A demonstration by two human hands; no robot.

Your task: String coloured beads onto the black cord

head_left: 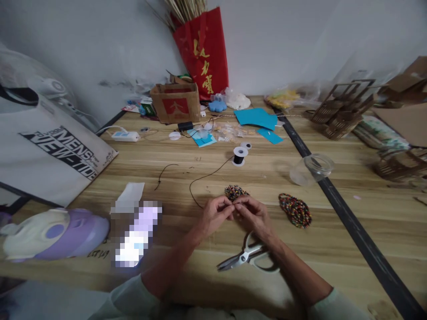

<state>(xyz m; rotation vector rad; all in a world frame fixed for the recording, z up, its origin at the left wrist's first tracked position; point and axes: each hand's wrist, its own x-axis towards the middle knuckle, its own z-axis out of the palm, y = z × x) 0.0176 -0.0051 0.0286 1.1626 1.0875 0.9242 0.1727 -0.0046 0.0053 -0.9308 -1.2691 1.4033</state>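
Note:
My left hand [217, 214] and my right hand [255, 214] meet fingertip to fingertip over the table, both closed in a pinch. A thin black cord [191, 183] curves from a white spool [239, 156] to my left hand, which grips it. What sits between my right fingertips is too small to make out. Just beyond the fingers lies a bunch of multicoloured bead strands [235, 191], partly hidden by them. A second coiled bundle of bead strands [296, 210] rests to the right. Scissors [246, 256] with pale handles lie partly open beside my right wrist.
On the left are a lit phone [138, 235], a white-and-purple device [56, 233] and a printed bag [63, 151]. A clear plastic jar [310, 170] lies at right, near woven baskets [343, 111]. Blue sheets [256, 118], a cardboard box [176, 104] and a red bag [207, 53] stand behind.

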